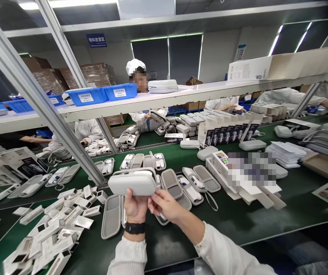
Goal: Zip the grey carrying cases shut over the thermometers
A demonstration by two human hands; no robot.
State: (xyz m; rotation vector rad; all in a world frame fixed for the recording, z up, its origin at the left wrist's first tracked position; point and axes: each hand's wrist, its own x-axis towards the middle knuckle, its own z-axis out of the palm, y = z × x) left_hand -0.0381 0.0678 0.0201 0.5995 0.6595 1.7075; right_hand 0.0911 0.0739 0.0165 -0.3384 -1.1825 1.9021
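Observation:
My left hand [135,208], with a black band at the wrist, holds up a light grey zip case [132,185] from below. The case is partly open along its upper edge, and something white shows inside. At the case's right end, the fingers of my right hand [165,205] are pinched on its edge; whether they grip a zip pull cannot be seen. Behind and below lie open grey cases, one with a mesh-lined lid [111,217]. Another open case [194,179] to the right holds a white device, with a wrist strap [211,201] hanging from it.
Small white boxes [63,225] lie heaped at the left on the green belt [178,244]. Printed cartons [227,131] stand farther back, with a white box [221,168] nearer. A metal post [75,137] and a shelf with blue bins [86,97] cross ahead. Co-workers sit opposite.

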